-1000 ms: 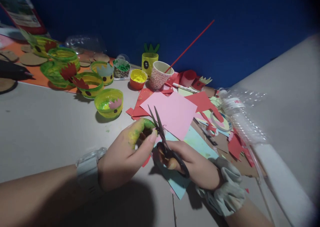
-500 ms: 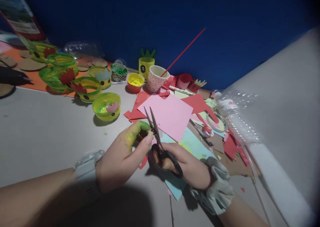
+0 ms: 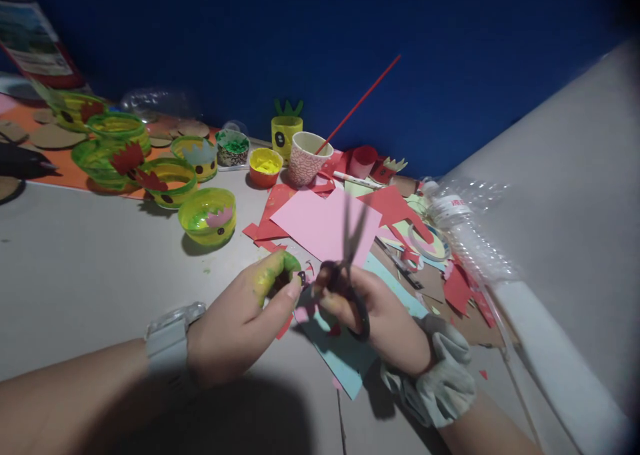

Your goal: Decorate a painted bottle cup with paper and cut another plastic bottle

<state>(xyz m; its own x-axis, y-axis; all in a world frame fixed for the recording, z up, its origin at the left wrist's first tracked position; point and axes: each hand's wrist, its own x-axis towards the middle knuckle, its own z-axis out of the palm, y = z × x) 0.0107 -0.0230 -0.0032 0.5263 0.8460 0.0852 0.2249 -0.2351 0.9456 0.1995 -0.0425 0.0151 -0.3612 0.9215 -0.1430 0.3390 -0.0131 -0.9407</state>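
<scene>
My left hand (image 3: pixel 245 321), smeared with yellow and green paint and with a white watch on the wrist, pinches a tiny dark scrap of paper (image 3: pixel 301 277) between thumb and forefinger. My right hand (image 3: pixel 380 315) grips black scissors (image 3: pixel 347 268) by the handles; the blades point up and away, blurred by motion and slightly apart. Both hands hover over a light blue sheet (image 3: pixel 345 355). A pink sheet (image 3: pixel 325 225) lies just beyond the scissors.
Green-yellow painted bowls (image 3: pixel 207 211) stand at the left. A patterned cup with a red stick (image 3: pixel 307 158), a yellow paint pot (image 3: pixel 265 165) and red paper scraps (image 3: pixel 395 205) lie behind. A clear plastic bottle (image 3: pixel 465 231) lies at the right beside a white ledge.
The scissors have swung away from the scrap, tilting to the right and upward. My left hand keeps the scrap pinched in about the same place.
</scene>
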